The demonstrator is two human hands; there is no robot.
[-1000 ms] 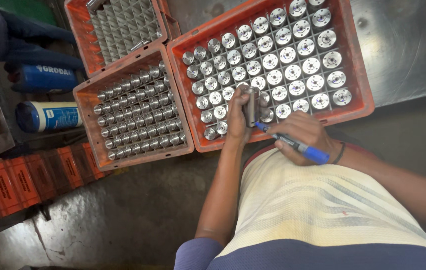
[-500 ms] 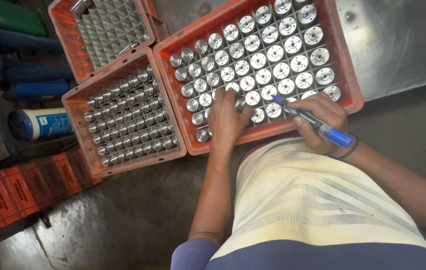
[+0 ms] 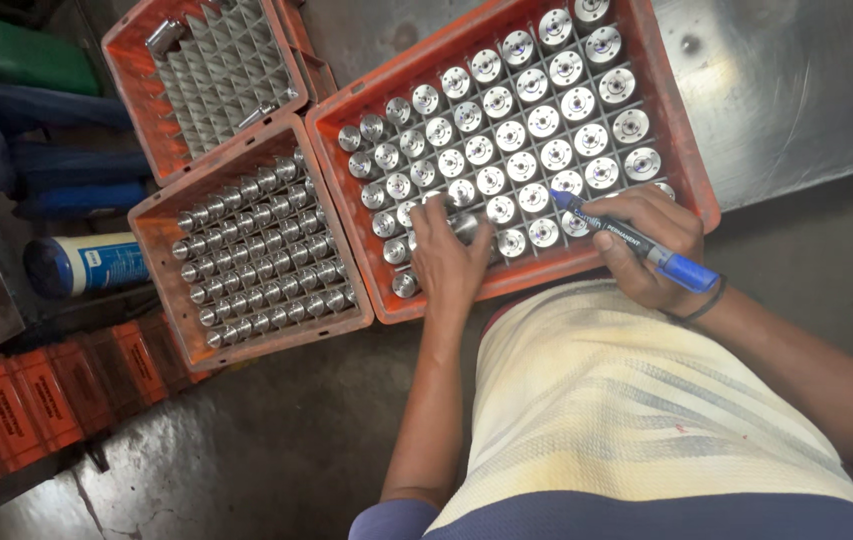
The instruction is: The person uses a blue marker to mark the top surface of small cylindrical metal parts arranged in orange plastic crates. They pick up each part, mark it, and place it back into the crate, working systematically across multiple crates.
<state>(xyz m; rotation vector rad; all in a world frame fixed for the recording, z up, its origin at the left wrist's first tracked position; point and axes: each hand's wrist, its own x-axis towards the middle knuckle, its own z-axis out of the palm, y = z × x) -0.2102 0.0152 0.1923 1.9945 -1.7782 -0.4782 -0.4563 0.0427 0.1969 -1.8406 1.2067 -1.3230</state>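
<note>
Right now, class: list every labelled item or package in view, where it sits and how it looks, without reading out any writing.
Blue marker: in the right hand, over the big orange crate; dark printed barrel.
Can: lying left of the crates; white body, blue end, small blue label.
Orange boxes: lower left, in a row, dark print.

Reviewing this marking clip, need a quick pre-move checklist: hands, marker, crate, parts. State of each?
1. Left hand on a metal part: ok, fingers wrap a round part at the near rows of the big orange crate.
2. Right hand grips the blue marker: ok.
3. Marker uncapped: cannot tell, the tip end is too small to read.
4. Marker tip touching a part: cannot tell; it points toward the near rows.
5. Remaining parts seated upright in their cells: ok, as far as visible.
6. Neighbouring smaller crate apart from both hands: ok.
</note>
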